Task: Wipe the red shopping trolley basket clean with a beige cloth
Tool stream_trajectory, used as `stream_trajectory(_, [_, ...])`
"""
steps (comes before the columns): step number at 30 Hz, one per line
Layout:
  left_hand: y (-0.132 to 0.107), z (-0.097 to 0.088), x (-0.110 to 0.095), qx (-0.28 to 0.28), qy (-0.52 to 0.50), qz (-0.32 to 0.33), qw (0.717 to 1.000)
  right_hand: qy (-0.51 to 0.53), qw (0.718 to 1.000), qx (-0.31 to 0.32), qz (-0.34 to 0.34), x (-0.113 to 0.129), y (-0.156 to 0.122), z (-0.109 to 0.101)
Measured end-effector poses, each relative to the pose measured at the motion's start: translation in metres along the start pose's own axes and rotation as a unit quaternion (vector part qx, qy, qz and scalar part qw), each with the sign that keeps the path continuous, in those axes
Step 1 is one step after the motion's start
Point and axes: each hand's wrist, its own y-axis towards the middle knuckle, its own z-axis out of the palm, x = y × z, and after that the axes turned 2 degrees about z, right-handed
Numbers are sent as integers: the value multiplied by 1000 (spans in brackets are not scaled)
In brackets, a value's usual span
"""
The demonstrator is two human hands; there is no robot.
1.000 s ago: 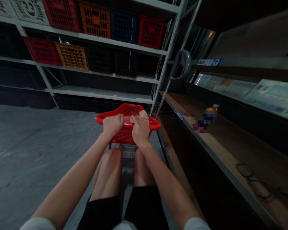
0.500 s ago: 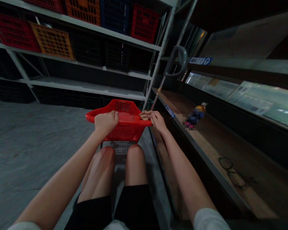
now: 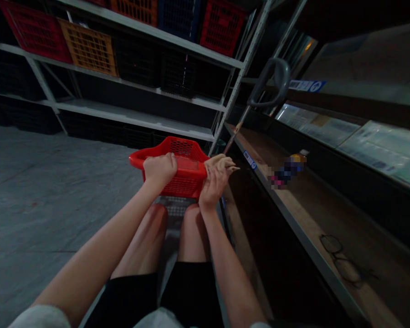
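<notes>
A red plastic shopping basket [image 3: 182, 186] with perforated walls is in front of my knees. My left hand [image 3: 160, 171] is closed around its near rim, thumb on top. At the basket's right end my right hand [image 3: 213, 187] presses a beige cloth [image 3: 222, 161] against the rim. The folded cloth lies over that corner, its loose edge sticking out to the right. Part of the right rim is hidden under the cloth and fingers.
Right of me runs a wooden shelf [image 3: 314, 205] with eyeglasses [image 3: 345, 269] and a blurred small item [image 3: 289, 171]. A grey loop handle on a pole [image 3: 269, 84] stands at the shelf's far end. Ahead, a metal rack [image 3: 133, 114] carries several plastic crates [image 3: 89, 48].
My right hand has turned from above the rim to its near side, and the cloth now bunches up higher and farther out. The view has shifted slightly left.
</notes>
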Motion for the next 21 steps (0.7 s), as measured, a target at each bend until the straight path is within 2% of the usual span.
stream_trajectory(3, [0, 0, -3, -1, -1, -4, 1000, -40, 999, 31, -19, 31, 14, 9])
stream_trajectory(6, [8, -6, 6, 41, -5, 4, 999, -45, 992, 107, -57, 61, 38, 17])
stream_trajectory(9, [25, -16, 32, 118, -34, 67, 990, -38, 978, 178, -100, 79, 58, 18])
stream_trajectory(11, [35, -22, 55, 161, -59, 130, 977, -35, 970, 207, -126, 80, 63, 14])
stream_trajectory(13, [40, -25, 76, 177, -36, 162, 970, -43, 972, 196, -120, 71, 60, 8])
stream_trajectory(16, [35, -24, 90, 155, 50, 149, 975, -76, 988, 120, -55, 53, 45, -2])
stream_trajectory(19, [23, -17, 84, 105, 76, 105, 986, -89, 994, 60, -5, 45, 26, -3])
stream_trajectory(21, [18, -12, 76, 78, 76, 84, 990, -78, 996, 51, -2, 52, 18, 4])
